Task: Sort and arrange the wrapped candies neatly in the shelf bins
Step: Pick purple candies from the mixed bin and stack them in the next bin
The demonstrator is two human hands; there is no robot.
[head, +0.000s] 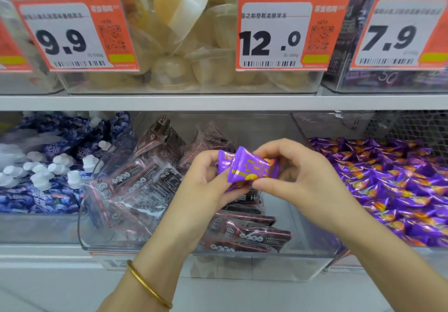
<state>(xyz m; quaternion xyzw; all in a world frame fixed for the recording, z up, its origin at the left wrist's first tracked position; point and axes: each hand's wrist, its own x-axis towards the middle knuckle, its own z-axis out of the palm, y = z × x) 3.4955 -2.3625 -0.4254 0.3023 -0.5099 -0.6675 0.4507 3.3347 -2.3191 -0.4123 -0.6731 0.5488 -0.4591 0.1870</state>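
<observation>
Both hands meet in front of the middle clear bin (312,260) on the lower shelf. Between them are purple wrapped candies (244,168) with gold print, at least two. My left hand (206,185) pinches them from the left and below. My right hand (300,178) grips them from the right, thumb underneath. The middle bin holds dark packets with red edging (150,183). The bin to the right is heaped with the same purple candies (392,185).
A bin of blue pouches with white caps (46,173) sits at the lower left. On the upper shelf, clear bins hold pale jelly cups (184,45) and purple packs (388,79), fronted by orange price tags (281,35). A gold bangle (148,285) circles my left wrist.
</observation>
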